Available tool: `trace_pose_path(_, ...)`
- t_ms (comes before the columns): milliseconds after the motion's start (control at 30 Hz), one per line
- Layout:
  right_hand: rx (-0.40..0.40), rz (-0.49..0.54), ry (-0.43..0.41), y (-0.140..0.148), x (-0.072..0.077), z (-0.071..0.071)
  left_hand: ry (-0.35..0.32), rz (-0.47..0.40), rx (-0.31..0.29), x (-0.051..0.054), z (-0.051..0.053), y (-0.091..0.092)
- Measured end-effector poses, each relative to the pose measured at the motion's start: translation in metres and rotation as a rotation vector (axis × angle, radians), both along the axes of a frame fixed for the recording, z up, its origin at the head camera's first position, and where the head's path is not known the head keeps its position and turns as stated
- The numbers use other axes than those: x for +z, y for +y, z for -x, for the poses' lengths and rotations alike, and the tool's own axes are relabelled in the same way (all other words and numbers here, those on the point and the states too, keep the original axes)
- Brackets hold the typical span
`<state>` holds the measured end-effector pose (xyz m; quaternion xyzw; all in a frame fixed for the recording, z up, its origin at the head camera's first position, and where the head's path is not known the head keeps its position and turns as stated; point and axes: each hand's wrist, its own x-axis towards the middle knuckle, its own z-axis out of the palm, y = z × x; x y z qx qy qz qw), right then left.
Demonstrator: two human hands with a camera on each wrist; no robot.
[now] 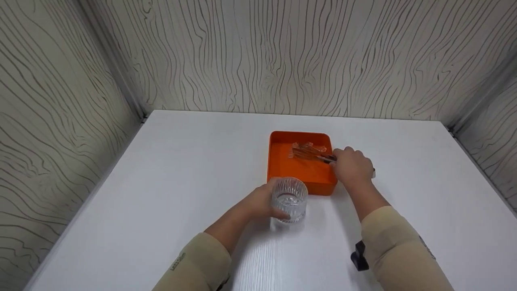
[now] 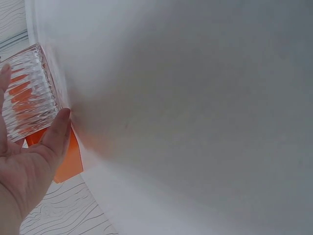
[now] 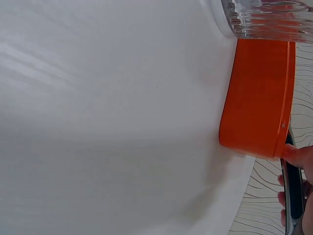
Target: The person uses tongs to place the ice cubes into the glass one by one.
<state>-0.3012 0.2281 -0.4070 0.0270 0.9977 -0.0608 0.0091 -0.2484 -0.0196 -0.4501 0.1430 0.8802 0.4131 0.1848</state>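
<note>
My left hand (image 1: 262, 202) holds a clear ribbed glass (image 1: 290, 200), thumb and fingers on either side of it. The glass is upright at the front edge of an orange box (image 1: 303, 188); in the left wrist view, the thumb lies near the base of the glass (image 2: 32, 93). At the box's right rim, my right hand (image 1: 353, 165) grips tongs (image 1: 326, 157) by the dark, metal-edged handle (image 3: 293, 191). Their tips reach into the box, at a small crinkled clear-wrapped thing (image 1: 309, 146). Whether the tips pinch it cannot be made out.
The box and glass are on a white table (image 1: 194, 161). Wood-grain-patterned panels (image 1: 258, 56) rise behind the table and at both sides. A small black thing (image 1: 359, 256) is attached by the right sleeve (image 1: 396, 238).
</note>
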Motion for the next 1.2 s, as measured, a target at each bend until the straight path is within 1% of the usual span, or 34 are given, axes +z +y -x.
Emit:
trace_pose_path(100, -0.003, -0.007, 0.005, -0.0002, -0.0008, 0.0005, -0.003, 0.006, -0.006, -0.0002, 0.0007, 0.0005)
trace_pose_path(333, 0.022, -0.029, 0.049, -0.0018, -0.004, 0.0026, 0.083, -0.013, -0.084, -0.0023, 0.0041, -0.0006)
trace_pose_path(433, 0.026, -0.031, 0.052, -0.0015, -0.0039, 0.0027, 0.081, -0.015, -0.082, -0.0026, 0.0042, -0.0002)
trace_pose_path(700, 0.03, -0.018, 0.02, 0.001, -0.0018, 0.0028, 0.074, -0.022, -0.076, -0.0001, 0.0028, -0.0009)
trace_pose_path(967, 0.016, 0.013, -0.005, 0.0014, -0.0021, 0.0025, 0.039, -0.041, -0.053, 0.0005, 0.0018, -0.0017)
trace_pose_path(1100, 0.022, 0.018, -0.005, 0.0019, -0.002, 0.0007, 0.026, -0.027, -0.038, -0.0001, 0.0018, -0.001)
trace_pose_path(1200, 0.042, 0.004, 0.009, 0.0025, -0.0008, -0.0022, 0.027, -0.008, -0.037, -0.0008, 0.002, -0.001)
